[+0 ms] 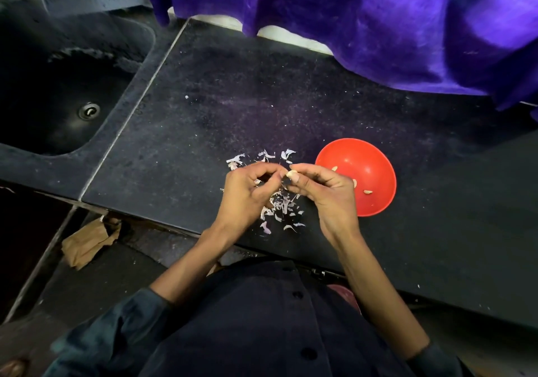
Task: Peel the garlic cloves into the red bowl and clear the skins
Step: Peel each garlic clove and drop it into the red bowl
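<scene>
Both hands [250, 190] [326, 190] pinch one pale garlic clove [291, 174] (purplish skins [281, 204] litter below).

The dark speckled stone desk [203, 108] runs from a sunken sink [58, 91] on the left to the right edge of view. A red bowl [375, 202] sits on it, with a few peeled garlic cloves [368, 192] inside. Just left of the bowl, pale purple-white garlic skins [281, 204] lie scattered in a loose heap. Purple cloth [407, 41] drapes over the far edge.
</scene>
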Motion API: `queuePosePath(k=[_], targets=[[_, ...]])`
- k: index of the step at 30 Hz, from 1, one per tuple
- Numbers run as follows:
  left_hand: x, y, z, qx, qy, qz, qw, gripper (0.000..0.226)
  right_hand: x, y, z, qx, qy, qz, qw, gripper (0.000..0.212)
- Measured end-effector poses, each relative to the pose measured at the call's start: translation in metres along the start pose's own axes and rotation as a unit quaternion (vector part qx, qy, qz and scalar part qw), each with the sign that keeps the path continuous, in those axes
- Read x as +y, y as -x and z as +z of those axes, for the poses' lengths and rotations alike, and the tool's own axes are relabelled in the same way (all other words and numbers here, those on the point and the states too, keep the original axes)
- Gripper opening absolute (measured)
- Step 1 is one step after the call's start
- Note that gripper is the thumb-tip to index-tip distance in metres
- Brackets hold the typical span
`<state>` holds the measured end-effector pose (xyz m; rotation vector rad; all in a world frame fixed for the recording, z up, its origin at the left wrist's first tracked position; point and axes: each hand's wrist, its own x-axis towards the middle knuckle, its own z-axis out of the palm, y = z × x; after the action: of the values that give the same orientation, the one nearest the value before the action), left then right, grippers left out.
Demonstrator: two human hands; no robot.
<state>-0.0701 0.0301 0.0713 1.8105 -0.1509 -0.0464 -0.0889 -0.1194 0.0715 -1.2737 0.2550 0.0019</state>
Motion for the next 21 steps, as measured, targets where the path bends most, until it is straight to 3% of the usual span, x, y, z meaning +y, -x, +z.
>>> queuePosePath(k=[3,11,18,21], targets=[[0.002,0.0,-0.001,-0.01,0.054,-0.031,0.998,0.017,0.0,-0.001,-0.001,-0.022,-0.034,0.025,0.999,0.016],[-0.011,-0.007,-0.005,0.033,0.031,-0.054,0.998,0.011,0.004,-0.003,-0.007,-0.034,-0.108,0.087,0.99,0.018],[-0.028,-0.011,-0.011,0.034,-0.056,-0.069,0.995,0.003,0.006,-0.004,-0.01,-0.036,-0.106,0.122,0.986,0.016],[-0.031,-0.013,-0.011,0.039,-0.166,-0.062,0.983,0.02,0.006,-0.005,-0.011,-0.03,-0.091,0.122,0.988,0.016]])
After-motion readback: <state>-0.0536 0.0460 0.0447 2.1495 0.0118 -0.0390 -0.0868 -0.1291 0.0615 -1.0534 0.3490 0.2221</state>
